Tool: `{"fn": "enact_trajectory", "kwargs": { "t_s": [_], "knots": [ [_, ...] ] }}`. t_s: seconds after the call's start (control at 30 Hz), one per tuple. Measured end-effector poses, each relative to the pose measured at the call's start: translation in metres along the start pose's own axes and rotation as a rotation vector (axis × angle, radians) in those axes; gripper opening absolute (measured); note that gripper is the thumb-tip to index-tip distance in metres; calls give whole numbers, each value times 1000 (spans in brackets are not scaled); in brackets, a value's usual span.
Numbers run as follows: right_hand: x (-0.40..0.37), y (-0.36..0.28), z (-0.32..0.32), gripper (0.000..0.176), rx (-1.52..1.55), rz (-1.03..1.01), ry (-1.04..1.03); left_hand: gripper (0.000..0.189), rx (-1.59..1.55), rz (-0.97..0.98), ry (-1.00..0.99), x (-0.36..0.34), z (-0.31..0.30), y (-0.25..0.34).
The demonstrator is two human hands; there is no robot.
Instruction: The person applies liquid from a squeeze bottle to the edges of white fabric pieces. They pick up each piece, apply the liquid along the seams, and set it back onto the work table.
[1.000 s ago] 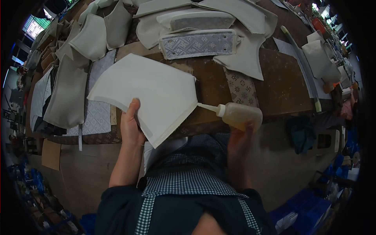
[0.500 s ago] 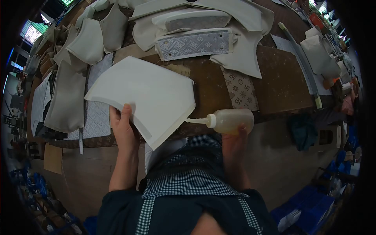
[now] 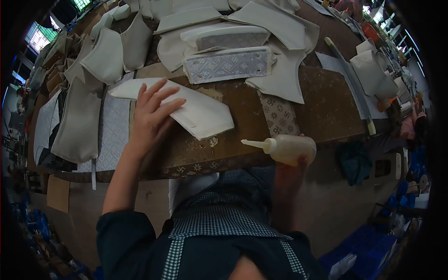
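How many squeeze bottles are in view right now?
1. The squeeze bottle is in the right hand at the near edge of the table, nozzle pointing left toward the white piece under the left hand. Others may hide in the far-right clutter.

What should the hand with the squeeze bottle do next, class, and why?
Probably ease the squeeze bottle left until its nozzle meets the near edge of the white piece. The left hand lies flat on that piece, pinning it to the table; the right hand grips the bottle, nozzle aimed at that edge but apart from it.
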State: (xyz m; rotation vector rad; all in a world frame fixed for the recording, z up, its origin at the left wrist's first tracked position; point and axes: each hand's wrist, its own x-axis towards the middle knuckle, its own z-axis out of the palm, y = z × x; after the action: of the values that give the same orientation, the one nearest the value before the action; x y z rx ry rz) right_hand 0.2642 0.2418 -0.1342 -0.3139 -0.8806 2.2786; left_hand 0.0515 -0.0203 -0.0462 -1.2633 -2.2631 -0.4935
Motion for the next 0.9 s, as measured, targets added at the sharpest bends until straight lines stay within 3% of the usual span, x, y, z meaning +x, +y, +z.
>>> {"fn": "enact_trajectory", "kwargs": {
  "t_s": [0.1, 0.17, 0.33, 0.6, 0.9],
  "knots": [
    [1, -7, 4, 74, -14, -24, 49, 20, -94, 52, -101, 17, 6, -17],
    [3, -15, 4, 76, -61, -39, 22, 19, -117, 92, -138, 37, -3, -16],
    [12, -34, 30, 82, -246, -173, -25, 22, -235, 170, -246, 66, -3, -15],
    [66, -69, 70, 84, -433, -521, -224, 30, -160, 191, -260, 93, 14, -15],
    [103, -76, 108, 74, -588, -656, -309, 36, -113, 159, -333, 97, 10, -13]
  ]
}}
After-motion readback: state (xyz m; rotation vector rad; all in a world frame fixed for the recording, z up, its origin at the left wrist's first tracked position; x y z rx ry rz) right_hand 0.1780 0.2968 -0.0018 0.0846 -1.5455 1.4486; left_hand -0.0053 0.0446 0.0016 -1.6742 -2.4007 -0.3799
